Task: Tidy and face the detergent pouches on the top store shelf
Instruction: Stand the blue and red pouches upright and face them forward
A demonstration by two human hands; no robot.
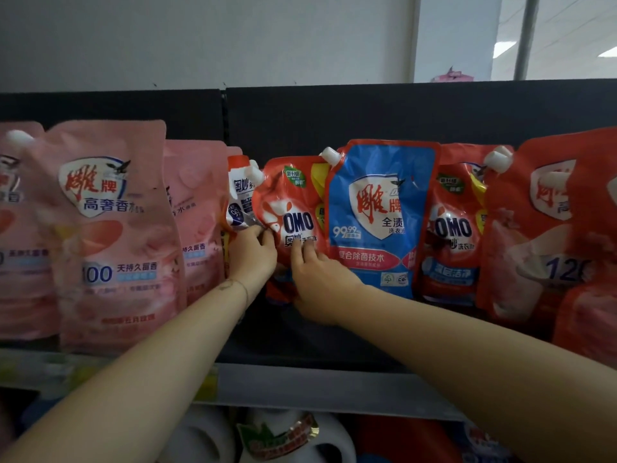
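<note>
Leaning left on the top shelf [317, 385], the OMO pouch [293, 208] stands between a white pouch [241, 192] and the one blue pouch [377, 218], touching both. The left hand [252, 259] pinches its lower left edge with curled fingers. The right hand [317, 279] lays nearly straight fingers on its front; the thumb is hidden. Two pouches show the OMO front: the second OMO pouch [450, 228] stands just right of the blue one, partly behind it. Pink pouches [113, 235] on the left are four, the last only a sliver. At far right is one big red pouch [541, 228], maybe one more in front, blurred. White bottles [200, 436] stand below, number unclear
</note>
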